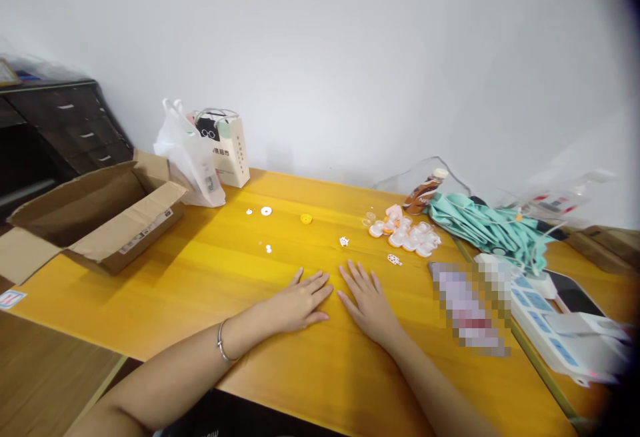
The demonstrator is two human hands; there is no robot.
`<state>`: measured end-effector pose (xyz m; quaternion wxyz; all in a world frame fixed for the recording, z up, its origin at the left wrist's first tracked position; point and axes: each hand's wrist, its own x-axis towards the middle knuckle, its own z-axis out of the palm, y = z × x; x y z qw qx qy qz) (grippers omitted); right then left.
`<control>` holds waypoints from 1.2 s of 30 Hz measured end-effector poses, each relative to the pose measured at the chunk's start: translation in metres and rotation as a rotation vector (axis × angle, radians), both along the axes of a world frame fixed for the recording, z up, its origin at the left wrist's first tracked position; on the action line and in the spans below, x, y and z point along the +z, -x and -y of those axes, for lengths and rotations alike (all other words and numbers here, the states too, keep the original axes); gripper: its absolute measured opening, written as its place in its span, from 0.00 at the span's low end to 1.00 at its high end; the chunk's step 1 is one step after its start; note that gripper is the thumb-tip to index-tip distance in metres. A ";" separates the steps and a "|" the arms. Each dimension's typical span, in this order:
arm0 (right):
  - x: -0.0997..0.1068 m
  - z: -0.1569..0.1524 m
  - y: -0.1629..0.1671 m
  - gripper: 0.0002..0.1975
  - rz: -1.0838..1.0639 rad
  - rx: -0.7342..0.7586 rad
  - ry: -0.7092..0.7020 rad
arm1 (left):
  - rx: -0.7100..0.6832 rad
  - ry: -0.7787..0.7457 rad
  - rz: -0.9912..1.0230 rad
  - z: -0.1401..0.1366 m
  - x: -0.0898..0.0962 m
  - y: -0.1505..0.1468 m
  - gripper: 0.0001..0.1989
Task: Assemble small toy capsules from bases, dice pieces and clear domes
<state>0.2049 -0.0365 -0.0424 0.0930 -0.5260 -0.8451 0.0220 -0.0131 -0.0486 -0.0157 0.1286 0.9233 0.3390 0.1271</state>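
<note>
My left hand (301, 300) lies palm down on the yellow wooden table (200, 303), fingers spread, holding nothing. Just to its right, my right hand (367, 301) rests flat as well, its fingers apart. Beyond them lie small loose parts: a white ring-like disc (266, 211), a yellow round piece (306, 219), a tiny white piece (249, 211) and small white discs (269, 249). Nearest my right fingertips are a white toothed piece (345, 241) and a white piece with holes (395, 260). Farther right sits a cluster of clear-and-orange round cases (407, 233).
An open cardboard box (145, 230) stands at left, beside a white plastic bag (187, 157) and a paper bag (234, 153). At right are a brown-labelled bottle (424, 191), a folded teal umbrella (495, 227), a pixelated flat item (465, 310), a power strip (543, 330) and a phone (575, 293).
</note>
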 end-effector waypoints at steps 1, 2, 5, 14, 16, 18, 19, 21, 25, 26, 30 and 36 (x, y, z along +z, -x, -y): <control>0.001 0.000 0.001 0.27 0.004 -0.005 0.003 | -0.010 -0.008 0.029 -0.004 0.004 0.003 0.23; 0.002 0.000 0.001 0.27 0.005 -0.008 0.004 | -0.003 -0.020 0.068 -0.010 0.009 0.007 0.20; 0.002 -0.001 0.002 0.27 0.000 -0.015 0.012 | 0.262 -0.123 0.252 -0.042 0.025 0.037 0.14; 0.006 -0.001 0.002 0.28 -0.008 -0.012 0.057 | 1.024 -0.182 0.381 -0.143 0.002 0.156 0.16; 0.007 -0.001 0.002 0.28 -0.008 -0.011 0.066 | 1.019 -0.164 0.381 -0.151 -0.006 0.160 0.15; 0.008 -0.001 0.002 0.28 -0.012 -0.010 0.074 | 0.995 -0.150 0.385 -0.156 -0.009 0.160 0.11; 0.009 0.000 0.002 0.28 -0.015 -0.010 0.076 | 0.981 -0.147 0.387 -0.157 -0.009 0.159 0.09; 0.009 0.000 0.001 0.28 -0.022 -0.010 0.079 | 0.959 -0.153 0.400 -0.158 -0.005 0.155 0.07; 0.009 0.000 0.001 0.29 -0.021 0.003 0.077 | 0.914 -0.234 0.468 -0.144 0.011 0.129 0.10; 0.009 0.001 0.001 0.30 -0.018 0.006 0.075 | 0.882 -0.258 0.488 -0.136 0.015 0.116 0.11; 0.008 0.002 0.001 0.34 -0.011 0.017 0.067 | 0.413 -0.253 0.489 -0.086 0.020 0.052 0.10; 0.009 0.004 0.000 0.35 -0.006 0.045 0.057 | 0.015 -0.161 0.249 -0.035 0.001 -0.004 0.12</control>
